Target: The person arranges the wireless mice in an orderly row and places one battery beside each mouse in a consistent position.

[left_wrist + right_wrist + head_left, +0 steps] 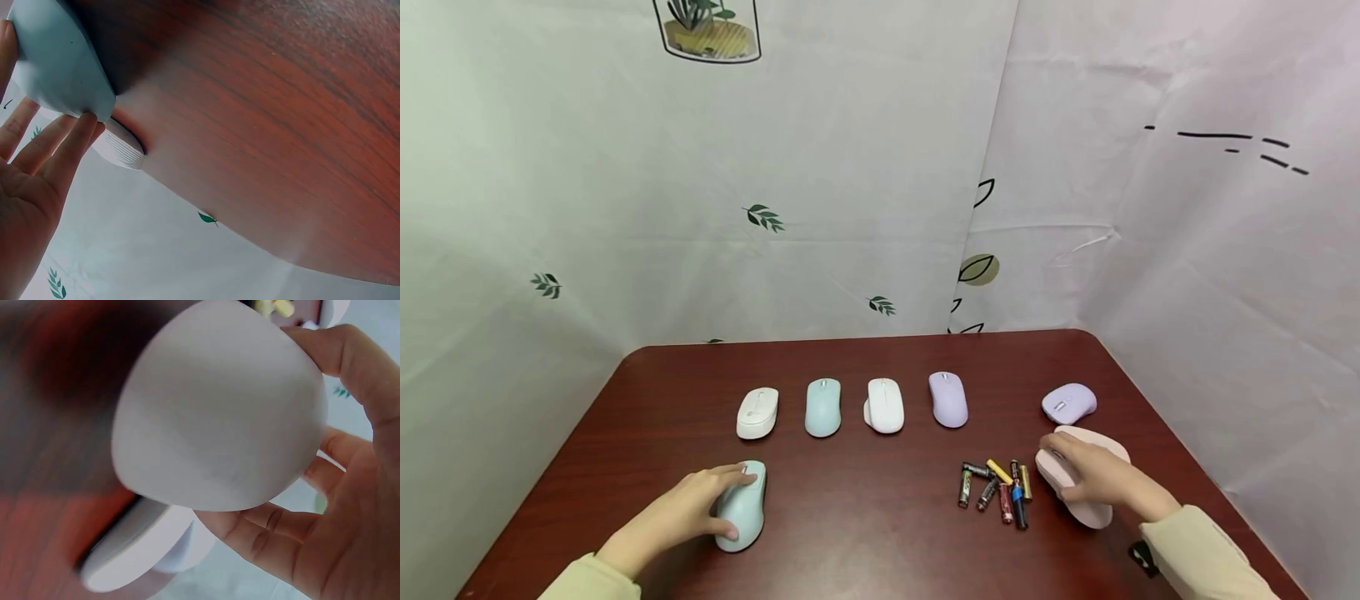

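At the front left of the table, my left hand [681, 510] holds a light blue computer mouse [746, 507] by its sides, thumb on the near side and fingers on the far side. The left wrist view shows the fingertips against this mouse's edge. On the right, my right hand [1103, 477] grips a pale pinkish-white mouse [219, 412] between thumb and fingers. Just behind it lies a second pale mouse [1101, 441], partly covered by the hand. Farther back is a lavender mouse [1069, 403], lying askew.
A row of mice stands at the back: a white mouse [757, 413], a light blue mouse [823, 407], another white mouse [884, 406] and a lavender mouse [948, 400]. Several loose batteries [1006, 503] lie left of my right hand. A small black object [1142, 557] is beside the right sleeve.
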A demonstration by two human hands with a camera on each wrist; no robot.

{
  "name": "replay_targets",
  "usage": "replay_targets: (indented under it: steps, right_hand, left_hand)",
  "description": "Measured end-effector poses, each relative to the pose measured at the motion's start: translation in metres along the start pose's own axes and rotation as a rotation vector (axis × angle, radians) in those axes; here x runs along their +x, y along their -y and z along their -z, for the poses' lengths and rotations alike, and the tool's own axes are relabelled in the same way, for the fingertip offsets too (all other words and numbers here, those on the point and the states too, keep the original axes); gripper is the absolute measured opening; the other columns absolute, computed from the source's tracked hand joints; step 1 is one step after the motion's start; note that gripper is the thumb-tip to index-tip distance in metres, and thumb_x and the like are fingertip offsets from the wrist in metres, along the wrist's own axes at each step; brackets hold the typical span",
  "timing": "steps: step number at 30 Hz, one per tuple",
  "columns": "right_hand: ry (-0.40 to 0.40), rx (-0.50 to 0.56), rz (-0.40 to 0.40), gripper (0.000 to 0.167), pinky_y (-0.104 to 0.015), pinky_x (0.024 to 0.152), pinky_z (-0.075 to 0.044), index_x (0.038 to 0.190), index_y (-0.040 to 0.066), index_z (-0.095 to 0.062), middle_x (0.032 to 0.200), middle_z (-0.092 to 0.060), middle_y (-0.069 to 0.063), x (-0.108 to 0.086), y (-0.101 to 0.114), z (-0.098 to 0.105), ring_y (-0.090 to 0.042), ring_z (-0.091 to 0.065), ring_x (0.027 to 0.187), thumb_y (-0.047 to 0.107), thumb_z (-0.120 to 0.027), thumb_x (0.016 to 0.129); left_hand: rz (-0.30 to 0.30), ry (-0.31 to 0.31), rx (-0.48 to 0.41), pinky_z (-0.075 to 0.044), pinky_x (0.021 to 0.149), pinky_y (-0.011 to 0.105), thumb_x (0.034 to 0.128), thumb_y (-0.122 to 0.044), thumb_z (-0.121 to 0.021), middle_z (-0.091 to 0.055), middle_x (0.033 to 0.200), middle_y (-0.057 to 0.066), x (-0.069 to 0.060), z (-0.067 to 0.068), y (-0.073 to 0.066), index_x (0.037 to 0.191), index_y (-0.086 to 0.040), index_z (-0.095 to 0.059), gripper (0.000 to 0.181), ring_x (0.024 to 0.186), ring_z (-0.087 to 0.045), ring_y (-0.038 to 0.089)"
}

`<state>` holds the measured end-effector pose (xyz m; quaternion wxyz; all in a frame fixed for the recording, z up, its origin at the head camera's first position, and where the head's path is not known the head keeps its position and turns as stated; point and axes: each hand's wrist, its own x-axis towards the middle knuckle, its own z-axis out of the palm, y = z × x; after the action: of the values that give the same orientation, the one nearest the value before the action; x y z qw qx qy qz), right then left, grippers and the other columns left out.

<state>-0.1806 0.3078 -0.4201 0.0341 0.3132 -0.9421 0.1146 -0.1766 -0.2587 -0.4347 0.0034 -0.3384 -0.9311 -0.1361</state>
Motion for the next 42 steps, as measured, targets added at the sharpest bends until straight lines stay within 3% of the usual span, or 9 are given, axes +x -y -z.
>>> replay_targets:
  steps: [4, 10, 15, 23, 30, 34, 42]
  right_hand:
    - [-0.020, 0.015, -0.039, 0.055, -0.029, 0.067, -0.048, 0.111, -0.001, -0.056, 0.104, -0.060, -0.009, 0.014, 0.013, 0.003, -0.015, -0.056, 0.083, 0.014, -0.077, 0.063]
    - [-0.071, 0.022, -0.006, 0.058, -0.028, 0.064, -0.048, 0.114, -0.003, -0.056, 0.108, -0.057, -0.013, 0.035, 0.032, -0.001, -0.013, -0.057, 0.077, 0.014, -0.074, 0.063]
    - [-0.093, 0.019, -0.009, 0.058, -0.025, 0.057, -0.043, 0.116, 0.001, -0.058, 0.109, -0.055, -0.011, 0.053, 0.053, -0.005, -0.012, -0.054, 0.068, 0.017, -0.073, 0.063]
    - [-0.025, 0.008, -0.052, 0.058, -0.029, 0.058, -0.043, 0.120, 0.005, -0.056, 0.110, -0.052, -0.010, 0.086, 0.090, -0.006, -0.016, -0.052, 0.069, 0.020, -0.074, 0.067]
    - [0.033, 0.054, 0.031, 0.053, -0.025, 0.058, -0.045, 0.119, 0.009, -0.058, 0.101, -0.051, -0.009, 0.121, 0.113, -0.005, -0.014, -0.053, 0.065, 0.017, -0.073, 0.068]
    - [0.041, 0.090, 0.033, 0.051, -0.025, 0.059, -0.045, 0.116, 0.007, -0.058, 0.097, -0.050, -0.009, 0.135, 0.124, -0.007, -0.014, -0.052, 0.065, 0.018, -0.075, 0.069]
    - [0.082, 0.189, -0.062, 0.053, -0.034, 0.064, -0.048, 0.118, 0.008, -0.057, 0.102, -0.052, -0.016, 0.163, 0.146, -0.014, -0.022, -0.058, 0.070, 0.024, -0.077, 0.072]
  left_hand:
    - [-0.009, -0.002, 0.006, -0.052, 0.077, 0.044, 0.0594, -0.040, -0.081, -0.063, 0.115, 0.025, 0.002, 0.000, 0.000, 0.112, -0.001, -0.064, 0.067, 0.099, -0.063, 0.039]
    - [0.020, 0.023, 0.011, -0.051, 0.078, 0.043, 0.0596, -0.039, -0.081, -0.063, 0.116, 0.024, 0.002, 0.001, -0.004, 0.112, -0.001, -0.064, 0.067, 0.100, -0.063, 0.038]
    - [0.034, 0.035, 0.011, -0.051, 0.078, 0.041, 0.0597, -0.040, -0.081, -0.062, 0.117, 0.024, 0.001, 0.001, -0.006, 0.112, 0.000, -0.063, 0.068, 0.100, -0.062, 0.038]
    - [0.037, 0.023, -0.004, -0.051, 0.077, 0.042, 0.0606, -0.038, -0.081, -0.061, 0.118, 0.026, -0.003, -0.001, -0.008, 0.113, -0.002, -0.063, 0.067, 0.099, -0.062, 0.040]
    - [0.042, 0.021, 0.000, -0.051, 0.079, 0.045, 0.0605, -0.035, -0.082, -0.061, 0.119, 0.026, -0.001, 0.000, -0.010, 0.113, -0.001, -0.063, 0.066, 0.100, -0.062, 0.039]
    - [0.052, 0.037, -0.022, -0.050, 0.080, 0.047, 0.0618, -0.037, -0.081, -0.060, 0.121, 0.026, 0.000, -0.003, -0.011, 0.115, -0.001, -0.062, 0.067, 0.102, -0.061, 0.040]
    - [0.054, 0.027, -0.002, -0.050, 0.079, 0.046, 0.0597, -0.034, -0.082, -0.061, 0.119, 0.026, 0.000, 0.001, -0.010, 0.112, 0.000, -0.063, 0.065, 0.100, -0.062, 0.039]
